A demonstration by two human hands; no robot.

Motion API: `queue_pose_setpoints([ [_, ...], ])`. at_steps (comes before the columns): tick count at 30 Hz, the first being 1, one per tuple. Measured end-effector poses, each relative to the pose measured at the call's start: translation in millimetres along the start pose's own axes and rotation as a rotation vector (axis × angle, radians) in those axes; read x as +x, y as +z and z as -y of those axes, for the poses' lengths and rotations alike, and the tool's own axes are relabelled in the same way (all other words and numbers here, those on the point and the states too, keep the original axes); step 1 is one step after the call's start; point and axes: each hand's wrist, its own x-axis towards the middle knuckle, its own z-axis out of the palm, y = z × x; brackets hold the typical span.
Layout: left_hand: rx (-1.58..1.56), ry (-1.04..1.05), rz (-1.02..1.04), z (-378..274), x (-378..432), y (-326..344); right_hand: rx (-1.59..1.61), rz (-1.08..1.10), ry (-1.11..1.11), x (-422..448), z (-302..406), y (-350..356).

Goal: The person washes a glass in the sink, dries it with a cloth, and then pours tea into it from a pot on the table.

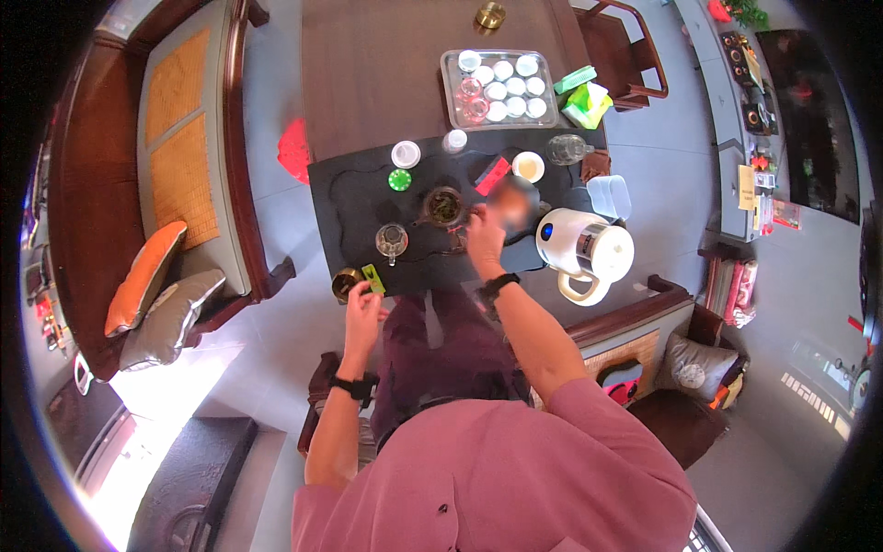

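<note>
My left hand (363, 314) is over the near left corner of the black tea tray (359, 238), fingers apart and nothing visible in them. Its fingertips are close to a small brass bowl (345, 281) and a green packet (373, 278). Further right, my right hand (486, 241) reaches over the tray beside an uncovered teapot (445, 205) with dark leaves inside. Whether its fingers pinch something is too small to tell. A blurred patch hides what lies just right of them. Left of the teapot stands a glass pitcher (392, 241) with a handle.
At the tray's right edge stands a white electric kettle (583, 252). Behind are a cup of amber liquid (528, 167), a red packet (492, 176), a glass jar (569, 149) and a white lidded container (405, 154). A clear tray (448, 90) holds several cups on the wooden table (372, 76).
</note>
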Motion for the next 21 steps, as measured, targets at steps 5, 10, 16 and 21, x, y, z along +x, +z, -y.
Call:
queue_pose_setpoints([
  [5,0.053,-0.022,-0.041,-8,-51,-22,0.548,0.118,0.64,3,-55,-14],
  [10,0.155,0.039,-0.11,-30,-95,-26,0.544,0.184,0.748,12,-51,-23],
  [16,0.125,0.044,-0.139,-31,-130,-30,0.604,0.244,0.794,16,-73,-15],
  [21,0.106,0.073,-0.201,-36,-144,-28,0.756,0.393,0.807,8,-79,-26],
])
